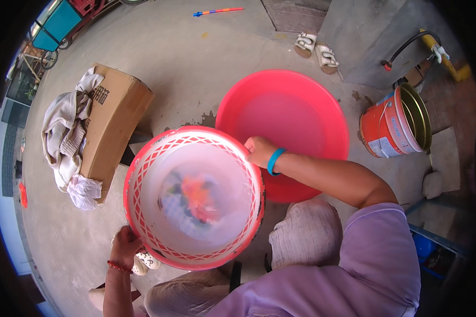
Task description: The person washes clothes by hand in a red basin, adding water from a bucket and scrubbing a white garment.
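My left hand (126, 245) grips the lower left rim of an enamel basin (194, 198) with a red rim, a red lattice border and a coloured pattern at its bottom. On the upper right rim of the same basin, my right hand (261, 151) has its fingers closed. Cloudy liquid seems to lie in the enamel basin. A larger red plastic tub (281, 115), holding pinkish liquid, stands on the floor beyond and to the right, partly behind the enamel basin and my right forearm.
A cardboard box (119, 115) with pale knitted clothing (65, 130) draped over it stands at left. A paint bucket (392, 121) lies tilted at right, near a yellow pipe (440, 55). White sandals (316, 52) and a coloured stick (218, 12) are on the concrete floor beyond.
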### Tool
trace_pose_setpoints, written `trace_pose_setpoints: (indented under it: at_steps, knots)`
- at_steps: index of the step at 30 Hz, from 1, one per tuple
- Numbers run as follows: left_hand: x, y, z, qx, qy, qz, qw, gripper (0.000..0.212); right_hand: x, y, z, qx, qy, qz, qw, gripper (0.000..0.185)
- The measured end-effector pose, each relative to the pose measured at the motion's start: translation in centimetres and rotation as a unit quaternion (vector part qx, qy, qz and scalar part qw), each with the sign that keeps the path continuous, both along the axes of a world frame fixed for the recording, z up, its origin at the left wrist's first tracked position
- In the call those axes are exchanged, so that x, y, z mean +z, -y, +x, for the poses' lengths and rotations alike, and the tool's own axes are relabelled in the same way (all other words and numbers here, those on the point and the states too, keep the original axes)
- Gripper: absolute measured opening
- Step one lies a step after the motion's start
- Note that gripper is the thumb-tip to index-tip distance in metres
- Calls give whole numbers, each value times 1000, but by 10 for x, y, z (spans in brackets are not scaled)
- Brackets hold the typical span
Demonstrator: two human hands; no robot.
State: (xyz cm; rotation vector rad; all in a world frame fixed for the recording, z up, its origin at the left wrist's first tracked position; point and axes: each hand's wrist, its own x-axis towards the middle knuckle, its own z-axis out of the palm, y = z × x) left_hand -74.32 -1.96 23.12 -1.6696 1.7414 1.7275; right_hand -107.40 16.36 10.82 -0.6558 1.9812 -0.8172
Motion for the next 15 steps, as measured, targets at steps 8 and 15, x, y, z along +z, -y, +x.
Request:
trace_pose_setpoints:
  at_steps: [8, 15]
  knots:
    - [34, 20, -77, -115, 20, -53, 992, 16, -6, -44, -22, -86, 109, -51, 989, 13]
    - [71, 27, -148, -144, 19, -82, 986, 16, -13, -54, -30, -80, 117, -19, 990, 12]
